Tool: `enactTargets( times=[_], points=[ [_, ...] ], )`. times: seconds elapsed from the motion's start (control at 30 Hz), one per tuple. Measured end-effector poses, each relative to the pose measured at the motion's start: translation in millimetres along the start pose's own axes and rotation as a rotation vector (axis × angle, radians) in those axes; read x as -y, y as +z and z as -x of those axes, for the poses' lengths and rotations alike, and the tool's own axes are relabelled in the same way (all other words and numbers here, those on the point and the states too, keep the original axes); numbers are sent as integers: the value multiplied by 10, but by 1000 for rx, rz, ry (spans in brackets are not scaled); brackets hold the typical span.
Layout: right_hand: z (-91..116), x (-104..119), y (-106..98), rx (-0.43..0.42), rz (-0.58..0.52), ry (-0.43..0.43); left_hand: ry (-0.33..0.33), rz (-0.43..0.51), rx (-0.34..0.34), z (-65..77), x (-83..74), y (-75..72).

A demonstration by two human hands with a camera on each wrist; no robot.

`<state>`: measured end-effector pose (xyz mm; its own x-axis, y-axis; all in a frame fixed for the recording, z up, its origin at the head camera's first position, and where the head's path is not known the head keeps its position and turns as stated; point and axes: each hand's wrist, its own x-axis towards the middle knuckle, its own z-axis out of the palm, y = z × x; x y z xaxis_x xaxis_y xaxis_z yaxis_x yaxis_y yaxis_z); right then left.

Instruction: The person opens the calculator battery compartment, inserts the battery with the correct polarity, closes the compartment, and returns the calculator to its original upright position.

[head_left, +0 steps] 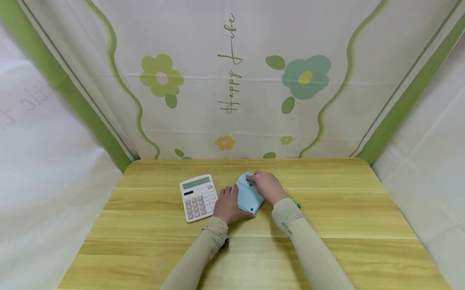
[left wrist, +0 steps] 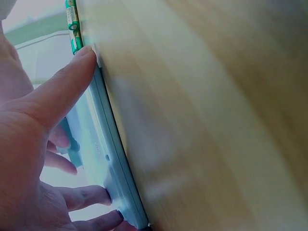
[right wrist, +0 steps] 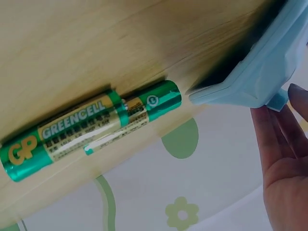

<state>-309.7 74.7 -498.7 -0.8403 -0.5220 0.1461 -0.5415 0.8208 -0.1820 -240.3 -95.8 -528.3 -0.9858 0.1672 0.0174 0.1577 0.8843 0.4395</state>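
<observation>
A light-blue calculator (head_left: 248, 198) lies face down on the table, its wedge-shaped back turned up. My left hand (head_left: 227, 206) grips it at the left, with the thumb (left wrist: 72, 82) along the near edge and the fingers on the opposite side. At the far part of its back, my right hand (head_left: 268, 187) pinches a small light-blue battery cover (right wrist: 277, 100) between thumb and fingers. A dark spot shows by those fingertips in the head view; whether it is an opening is unclear. The calculator's keys and screen are hidden underneath.
To the left lies a white calculator (head_left: 198, 198), face up, close to my left hand. Green GP batteries, a thicker one (right wrist: 65, 134) and a thinner one (right wrist: 163, 98), lie right of the blue calculator. A flowered curtain (head_left: 231, 75) hangs behind the wooden table (head_left: 142, 253).
</observation>
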Motion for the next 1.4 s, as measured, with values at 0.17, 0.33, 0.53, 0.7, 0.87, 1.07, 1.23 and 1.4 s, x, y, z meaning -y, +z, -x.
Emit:
enactTargets(
  times=[0.17, 0.33, 0.53, 0.7, 0.87, 1.07, 1.23, 1.4],
  points=[
    [-10, -8, -3, 11, 5, 4, 2, 4, 1, 5, -7, -8],
    [-12, -12, -9, -6, 21, -3, 5, -10, -2, -11, 8, 3],
    [-8, -41, -40, -21, -38, 25, -6, -7, 10, -14, -3, -20],
    [7, -119, -66, -27, -136, 62, -15, -9, 20, -11, -16, -28],
    [49, -245, -70, -56, -241, 94, -24, 2, 31, 9, -31, -39],
    [130, -386, -116, -106, -247, 118, -23, 1, 28, 13, -25, -34],
    [220, -516, -163, -110, -242, 123, -25, 0, 23, 15, -10, -17],
    [311, -679, -203, -99, -281, 165, -31, -13, 26, -1, 7, 14]
  ],
)
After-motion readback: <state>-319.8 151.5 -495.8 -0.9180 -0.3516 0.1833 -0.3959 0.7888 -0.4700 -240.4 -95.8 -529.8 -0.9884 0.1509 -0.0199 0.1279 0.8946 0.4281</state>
